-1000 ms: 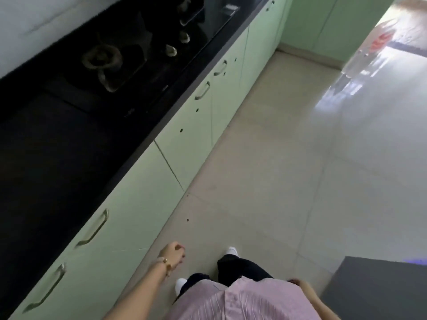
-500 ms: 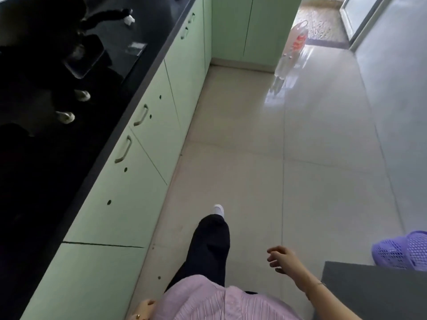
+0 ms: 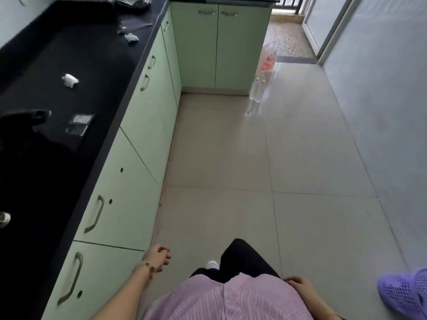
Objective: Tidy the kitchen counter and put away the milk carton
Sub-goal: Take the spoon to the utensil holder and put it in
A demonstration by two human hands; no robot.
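A long black counter (image 3: 97, 72) runs along the left over pale green cabinets (image 3: 129, 181). On it lie a crumpled white paper (image 3: 69, 80), a second white scrap (image 3: 131, 38) farther off, and a small clear wrapper (image 3: 79, 124). No milk carton shows in this view. My left hand (image 3: 158, 256) hangs low beside the cabinet fronts, fingers loosely curled and holding nothing. My right hand (image 3: 299, 285) rests by my pink shirt, also holding nothing.
A dark pan handle (image 3: 34, 114) sticks out over the counter at the left. Clear bottles (image 3: 255, 95) and a red-printed plastic bag (image 3: 268, 58) stand on the tiled floor by the far cabinet. A purple mesh basket (image 3: 406, 294) sits at the bottom right.
I have walked forward along the counter and the view has swung toward its far end. My left hand swung forward into view while my right hand dropped back to my side.
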